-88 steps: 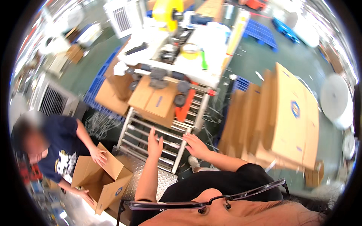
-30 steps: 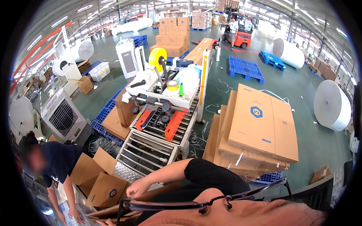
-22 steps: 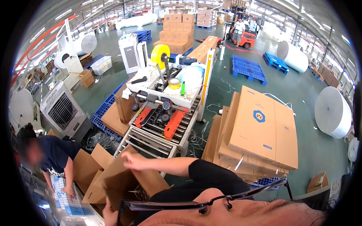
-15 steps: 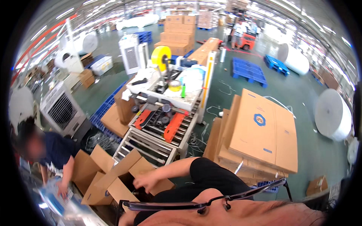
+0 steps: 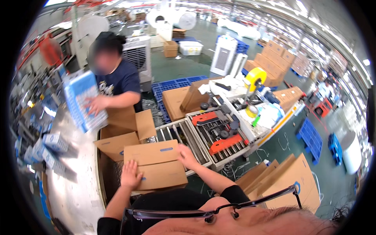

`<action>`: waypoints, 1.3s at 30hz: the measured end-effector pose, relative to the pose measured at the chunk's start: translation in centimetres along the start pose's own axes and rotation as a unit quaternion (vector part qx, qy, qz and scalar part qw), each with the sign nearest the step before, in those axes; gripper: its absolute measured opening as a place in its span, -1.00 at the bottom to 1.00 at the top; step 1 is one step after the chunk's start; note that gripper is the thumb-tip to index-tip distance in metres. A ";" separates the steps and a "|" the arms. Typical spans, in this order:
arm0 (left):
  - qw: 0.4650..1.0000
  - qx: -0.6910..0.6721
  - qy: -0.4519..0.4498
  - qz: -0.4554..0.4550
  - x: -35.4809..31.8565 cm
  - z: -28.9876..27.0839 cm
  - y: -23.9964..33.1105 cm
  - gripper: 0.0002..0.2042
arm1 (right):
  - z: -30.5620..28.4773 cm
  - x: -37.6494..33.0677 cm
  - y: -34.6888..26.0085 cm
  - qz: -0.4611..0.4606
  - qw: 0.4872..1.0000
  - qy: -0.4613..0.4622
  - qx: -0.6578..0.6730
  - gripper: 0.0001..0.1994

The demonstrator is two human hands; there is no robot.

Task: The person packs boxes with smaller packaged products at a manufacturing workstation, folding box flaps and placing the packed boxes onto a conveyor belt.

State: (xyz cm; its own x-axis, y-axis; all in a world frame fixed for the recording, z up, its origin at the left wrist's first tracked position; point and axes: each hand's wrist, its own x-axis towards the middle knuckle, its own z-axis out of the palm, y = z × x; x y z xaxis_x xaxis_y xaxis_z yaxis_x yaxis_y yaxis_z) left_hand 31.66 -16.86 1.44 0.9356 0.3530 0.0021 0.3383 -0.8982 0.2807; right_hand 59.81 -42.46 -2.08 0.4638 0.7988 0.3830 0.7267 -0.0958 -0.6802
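A brown cardboard box (image 5: 156, 172) with its top flaps folded over sits right in front of me. My left hand (image 5: 131, 176) lies on its top near the left edge, fingers stretched out over the flap. At the right edge my right hand (image 5: 188, 157) grips the box, its fingers bent against the side. Just beyond stands an open cardboard box (image 5: 117, 141) with flaps raised. A co-worker (image 5: 117, 80) stands behind that one and holds up a blue-and-white package (image 5: 83, 103).
A roller conveyor (image 5: 184, 135) leads right to a taping machine (image 5: 219, 131) with orange plates and a yellow tape roll (image 5: 255, 77). On the left runs a metal table (image 5: 72, 156) with several blue-and-white packs (image 5: 55, 150). Flat cardboard sheets (image 5: 290, 182) lean at the lower right.
My view has swung left. Both my hands now rest on a box with folded-over flaps; before, my right hand was at an open box. The co-worker has lifted the blue-and-white package.
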 end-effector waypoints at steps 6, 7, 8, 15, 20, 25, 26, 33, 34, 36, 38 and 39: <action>0.815 -0.506 -0.029 -0.279 0.7 -2.0 -19.9 -0.27 | 14.0 -5.6 9.7 0.495 0.855 -0.040 0.149 0.11; 0.795 -0.536 0.021 -0.284 -0.6 0.5 -23.7 -0.29 | 15.4 -6.1 8.4 0.521 0.827 -0.062 0.203 0.14; 0.757 -0.564 0.104 -0.314 -9.2 2.0 -28.0 -0.30 | 15.3 -5.2 3.1 0.530 0.776 -0.167 0.299 0.02; 0.518 -0.827 0.142 -0.168 -4.9 3.5 -13.3 -0.34 | -0.4 -4.1 4.6 0.208 0.912 0.042 0.350 -0.69; 0.588 -0.724 0.076 -0.353 -3.5 6.0 -13.5 -0.15 | 0.9 2.4 -8.2 0.153 0.941 -0.109 0.281 -0.44; 0.672 -0.669 0.001 -0.317 -5.3 -1.7 -17.1 -0.07 | 9.1 7.4 -18.1 -0.035 0.875 -0.481 -0.037 -0.60; 0.661 -0.680 0.031 -0.314 -5.7 -2.4 -17.8 -0.09 | 11.7 7.5 -18.0 -0.045 0.851 -0.512 -0.105 -0.64; 0.801 -0.437 0.130 -0.387 -8.1 -3.8 -17.5 -0.29 | 17.5 8.5 -25.8 -0.039 0.886 -0.451 -0.100 -0.70; 0.805 -0.424 0.181 -0.373 -8.2 -3.6 -18.2 -0.29 | 18.5 8.7 -26.0 -0.040 0.891 -0.443 -0.095 -0.70; 0.846 -0.359 0.116 -0.377 -8.6 -7.3 -16.6 -0.28 | 20.2 9.0 -25.2 -0.030 0.898 -0.432 -0.080 -0.70; 0.877 -0.265 0.075 -0.395 -8.4 -7.0 -17.2 -0.41 | 21.7 9.5 -24.5 -0.019 0.903 -0.423 -0.068 -0.70; 0.857 -0.300 0.091 -0.408 -8.3 -6.1 -18.6 -0.46 | 22.2 9.9 -24.1 -0.014 0.905 -0.420 -0.064 -0.70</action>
State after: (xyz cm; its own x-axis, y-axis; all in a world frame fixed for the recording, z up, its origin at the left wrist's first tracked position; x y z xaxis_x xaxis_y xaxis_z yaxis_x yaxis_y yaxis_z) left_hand 16.98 -1.47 2.07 0.3621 0.8837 -0.2967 0.7094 -0.0548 0.7027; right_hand 35.65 -19.09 4.18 -0.0651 0.9668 -0.2472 0.8099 -0.0936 -0.5791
